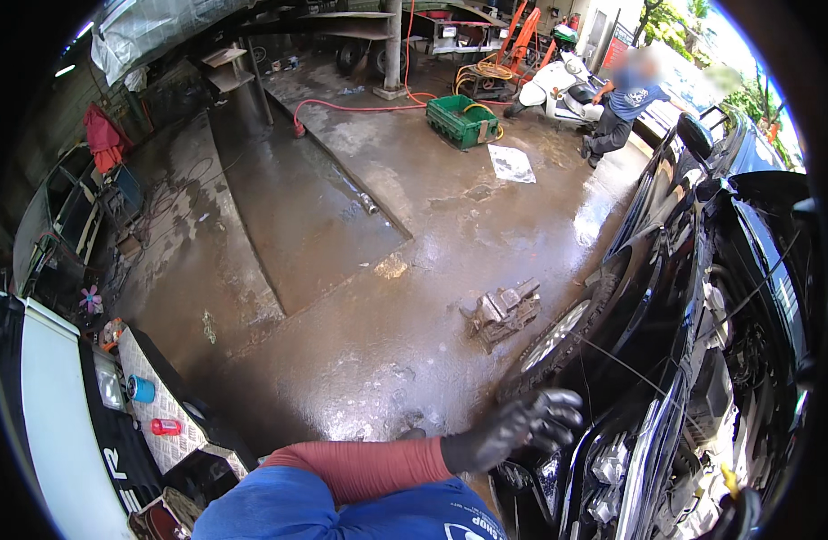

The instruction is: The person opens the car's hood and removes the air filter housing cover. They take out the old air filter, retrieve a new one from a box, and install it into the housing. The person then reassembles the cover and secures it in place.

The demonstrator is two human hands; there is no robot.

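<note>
My left hand (520, 430), in a black glove below a reddish sleeve, reaches across in front of me above the front fender of a black car (622, 346). Its fingers are apart and slightly curled, with nothing held. The car's bonnet is raised, and the engine bay (706, 423) shows at the right. In the dark lower right corner, what looks like my gloved right hand (745, 515) is beside a small yellow piece (729, 479). Shadow and the picture's rim hide its fingers, so I cannot tell whether it grips that piece.
A dirty metal part (504, 313) lies on the wet floor by the front wheel (562, 333). A blue can (141, 389) and red container (165, 427) stand on a metal-plate bumper at left. Farther off are a green crate (463, 121), a white scooter (558, 88) and a person (625, 103).
</note>
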